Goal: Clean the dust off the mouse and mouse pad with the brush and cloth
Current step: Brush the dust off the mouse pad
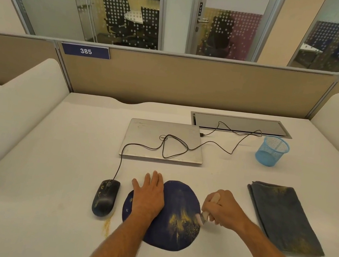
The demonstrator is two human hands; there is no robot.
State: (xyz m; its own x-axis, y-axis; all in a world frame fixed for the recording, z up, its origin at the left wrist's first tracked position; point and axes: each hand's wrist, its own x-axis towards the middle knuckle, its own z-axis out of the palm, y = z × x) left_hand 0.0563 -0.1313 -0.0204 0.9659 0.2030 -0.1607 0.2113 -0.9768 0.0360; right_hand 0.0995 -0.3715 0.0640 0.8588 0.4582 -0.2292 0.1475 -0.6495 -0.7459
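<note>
White and smooth, the desk point(58, 157) fills the lower frame, backed by a tan fabric partition point(191, 82) with a blue plate reading 385 point(85, 51) at upper left; beyond it, frosted glass walls dotted with a white pattern.

Low in the middle lies the mouse pad point(177, 210), a dark blue, roughly round, flat mat with yellowish dust smeared and speckled over its lower right part. The left hand point(149, 194) lies flat on the pad's left side, fingers straight and together, pressing down, fingertips reaching past the upper edge onto the desk. The right hand point(221, 209), just right of the pad, is curled round the pale wooden handle of a small brush point(207, 212); the light bristles, blurred, meet the pad's right edge at the dusty patch.

Left of the pad, close but apart from it, sits the mouse point(105, 197), black, glossy and rounded, with yellow flecks on its back. A thin streak of yellow dust point(107, 224) lies on the desk just below it. Its black cord point(162, 146) loops up over a closed silver laptop point(163, 140) at centre.

At right, well apart from the pad, rests the cloth point(283, 217), a folded dark grey-blue rectangle, soft-looking, dusted yellow at its upper and lower ends. Upper right stands a light blue mesh cup point(271, 151), beside a grey metal cable hatch point(239, 124).
</note>
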